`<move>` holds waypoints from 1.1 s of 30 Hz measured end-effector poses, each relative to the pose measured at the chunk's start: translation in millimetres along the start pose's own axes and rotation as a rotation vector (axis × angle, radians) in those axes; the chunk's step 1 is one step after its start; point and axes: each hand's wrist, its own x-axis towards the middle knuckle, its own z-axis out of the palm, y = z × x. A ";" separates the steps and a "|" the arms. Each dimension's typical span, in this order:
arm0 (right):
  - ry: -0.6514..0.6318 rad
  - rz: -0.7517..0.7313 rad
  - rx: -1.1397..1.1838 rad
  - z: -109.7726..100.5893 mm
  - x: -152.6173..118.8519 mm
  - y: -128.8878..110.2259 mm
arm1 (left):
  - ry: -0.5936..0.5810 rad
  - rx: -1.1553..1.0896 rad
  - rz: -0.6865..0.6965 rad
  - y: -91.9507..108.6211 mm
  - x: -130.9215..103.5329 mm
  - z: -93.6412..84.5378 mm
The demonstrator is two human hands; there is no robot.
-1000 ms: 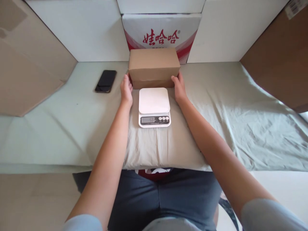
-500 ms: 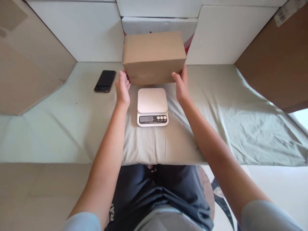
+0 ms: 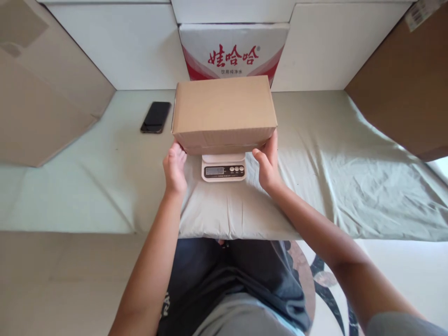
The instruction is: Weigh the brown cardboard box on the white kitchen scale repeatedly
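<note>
The cardboard box [image 3: 226,105] is in front of the person, over the rear of a white kitchen scale [image 3: 224,173] and hiding most of its plate; whether its base touches the plate cannot be told. Its long axis runs left to right, across the person's view, with the right end slightly farther away and one long side facing the person.

The left hand [image 3: 174,168] and right hand [image 3: 269,163] are well apart, clamped on the box's two ends low down, the right thumb by its near face. The step in hand seems to be supporting the box over the scale; from here, a move would call for an even, two-handed hold and a level base.

The scale's display and buttons face the person. The cloth-covered table [image 3: 70,196] also bears a dark phone [image 3: 156,117], left of the box. Behind stands a red-and-white printed carton [image 3: 233,51]; large brown cartons [image 3: 395,88] flank both sides.
</note>
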 end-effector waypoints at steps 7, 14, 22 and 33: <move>0.035 0.000 -0.007 0.3 -0.8 -2.6 | 0.041 0.014 0.014 4.7 -2.9 4.7; 0.063 0.014 -0.012 -0.5 -2.3 -1.7 | 0.056 0.069 -0.008 4.8 -7.0 6.2; 0.072 0.045 -0.021 -5.3 0.3 0.4 | 0.045 0.100 -0.008 4.4 -10.9 9.3; 0.055 0.081 -0.026 -3.0 -1.6 -2.3 | 0.043 0.042 -0.005 0.8 -10.9 10.1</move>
